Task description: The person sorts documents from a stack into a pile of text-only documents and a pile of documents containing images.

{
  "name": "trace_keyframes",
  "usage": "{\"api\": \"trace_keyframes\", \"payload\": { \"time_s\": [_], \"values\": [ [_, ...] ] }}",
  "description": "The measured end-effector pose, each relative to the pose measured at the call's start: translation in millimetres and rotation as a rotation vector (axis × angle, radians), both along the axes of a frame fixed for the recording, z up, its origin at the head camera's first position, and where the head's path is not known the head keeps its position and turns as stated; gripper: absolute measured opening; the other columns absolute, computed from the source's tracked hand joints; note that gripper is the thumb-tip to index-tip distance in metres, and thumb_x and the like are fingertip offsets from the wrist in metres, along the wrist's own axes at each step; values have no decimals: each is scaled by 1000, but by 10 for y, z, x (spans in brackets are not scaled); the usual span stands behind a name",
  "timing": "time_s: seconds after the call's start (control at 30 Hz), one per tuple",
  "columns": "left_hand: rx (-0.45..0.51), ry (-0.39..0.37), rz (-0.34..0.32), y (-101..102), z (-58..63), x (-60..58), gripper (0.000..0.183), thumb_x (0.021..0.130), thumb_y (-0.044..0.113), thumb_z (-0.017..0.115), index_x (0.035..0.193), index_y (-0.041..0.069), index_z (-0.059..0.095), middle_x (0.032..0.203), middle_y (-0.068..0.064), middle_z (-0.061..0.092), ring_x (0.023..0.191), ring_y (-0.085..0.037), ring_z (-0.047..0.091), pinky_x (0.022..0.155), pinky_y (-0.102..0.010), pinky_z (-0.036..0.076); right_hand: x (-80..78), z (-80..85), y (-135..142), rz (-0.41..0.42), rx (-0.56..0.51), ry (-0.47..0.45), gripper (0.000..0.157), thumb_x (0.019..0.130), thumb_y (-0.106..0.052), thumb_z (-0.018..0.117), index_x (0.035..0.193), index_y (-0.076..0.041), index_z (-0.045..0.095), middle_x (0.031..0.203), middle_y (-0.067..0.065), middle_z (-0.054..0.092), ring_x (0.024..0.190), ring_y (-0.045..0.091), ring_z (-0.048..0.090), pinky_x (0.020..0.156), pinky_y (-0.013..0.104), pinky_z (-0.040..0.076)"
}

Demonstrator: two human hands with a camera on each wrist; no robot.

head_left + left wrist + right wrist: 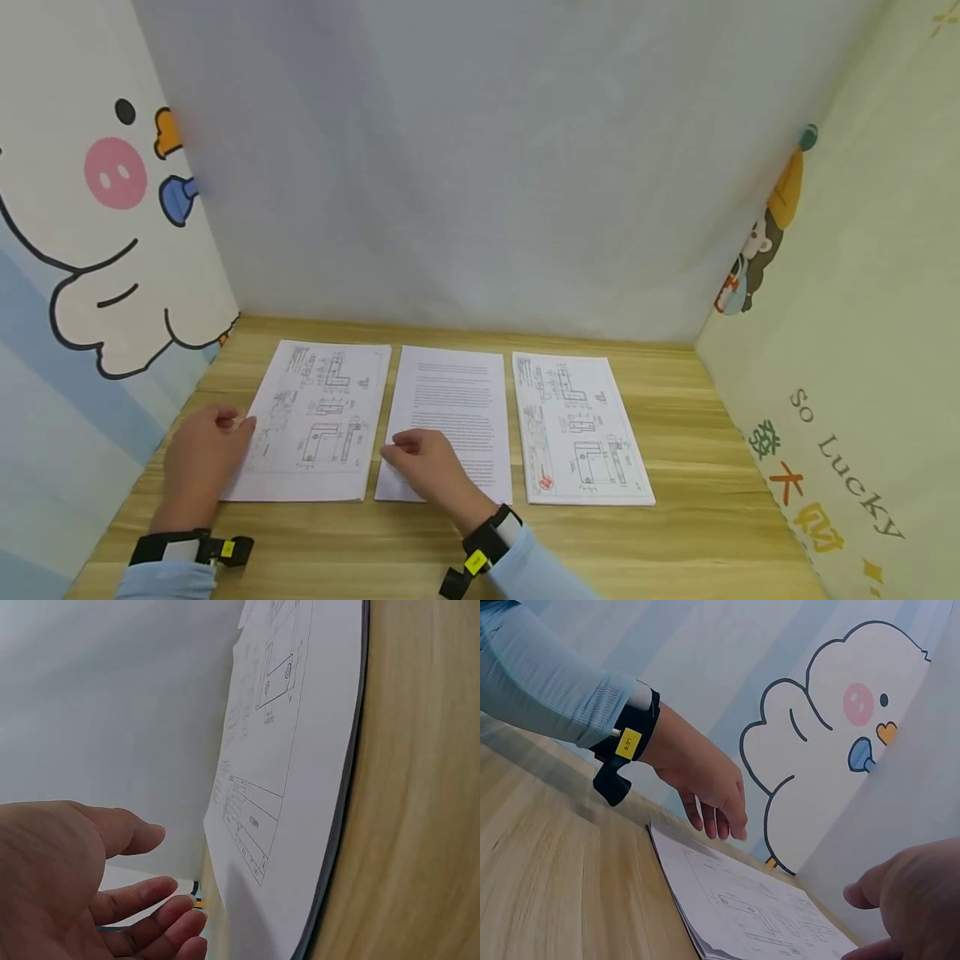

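Note:
Three stacks of printed paper lie side by side on the table. My left hand (204, 458) is at the left edge of the left paper stack (288, 462), which has a technical drawing on top. In the left wrist view its thumb stands apart from loosely bent fingers (154, 919), with nothing between them. Over the lower left of the middle paper stack (453, 396), covered in lines of text, is my right hand (435, 467), thumb and fingers loosely bent and holding nothing. Only part of that hand (922, 900) shows in the right wrist view.
The right paper stack (577, 417) also bears a technical drawing, with a red stamp near its lower left corner. Narrow strips of the wooden table (712, 467) separate the stacks. A grey-white back wall (465, 167) and patterned side walls enclose the table.

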State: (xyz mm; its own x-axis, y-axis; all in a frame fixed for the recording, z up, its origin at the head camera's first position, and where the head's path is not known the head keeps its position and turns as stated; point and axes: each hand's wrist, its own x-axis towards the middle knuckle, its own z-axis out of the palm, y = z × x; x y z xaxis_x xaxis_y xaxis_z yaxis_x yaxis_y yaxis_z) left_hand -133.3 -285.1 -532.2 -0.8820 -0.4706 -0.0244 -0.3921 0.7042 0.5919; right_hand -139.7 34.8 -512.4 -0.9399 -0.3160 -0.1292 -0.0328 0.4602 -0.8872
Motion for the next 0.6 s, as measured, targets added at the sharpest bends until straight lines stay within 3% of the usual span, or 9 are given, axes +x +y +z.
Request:
{"api": "trace_keyframes", "payload": {
  "time_s": [0.3, 0.47, 0.6],
  "values": [
    [21, -161, -42, -29, 23, -17, 67, 101, 36, 61, 140, -17, 48, 129, -35, 57, 105, -45, 54, 94, -59, 46, -4, -59, -196, -7, 12, -79, 53, 94, -44, 71, 121, 1, 74, 110, 8, 74, 96, 15, 67, 83, 38, 57],
    [35, -189, -33, -23, 33, -26, 68, 101, 37, 61, 140, -17, 49, 130, -35, 57, 104, -44, 55, 94, -58, 46, 10, -70, -254, -2, 8, -89, 43, 94, -44, 72, 109, -4, 78, 100, 0, 73, 86, 13, 62, 73, 32, 53],
    [43, -191, -29, -35, 22, -23, 67, 101, 37, 63, 139, -17, 50, 129, -34, 58, 103, -43, 55, 92, -58, 47, 17, -69, -274, -2, -6, -101, 45, 93, -44, 72, 112, -3, 78, 103, 1, 74, 89, 11, 63, 77, 33, 54]
  ]
}}
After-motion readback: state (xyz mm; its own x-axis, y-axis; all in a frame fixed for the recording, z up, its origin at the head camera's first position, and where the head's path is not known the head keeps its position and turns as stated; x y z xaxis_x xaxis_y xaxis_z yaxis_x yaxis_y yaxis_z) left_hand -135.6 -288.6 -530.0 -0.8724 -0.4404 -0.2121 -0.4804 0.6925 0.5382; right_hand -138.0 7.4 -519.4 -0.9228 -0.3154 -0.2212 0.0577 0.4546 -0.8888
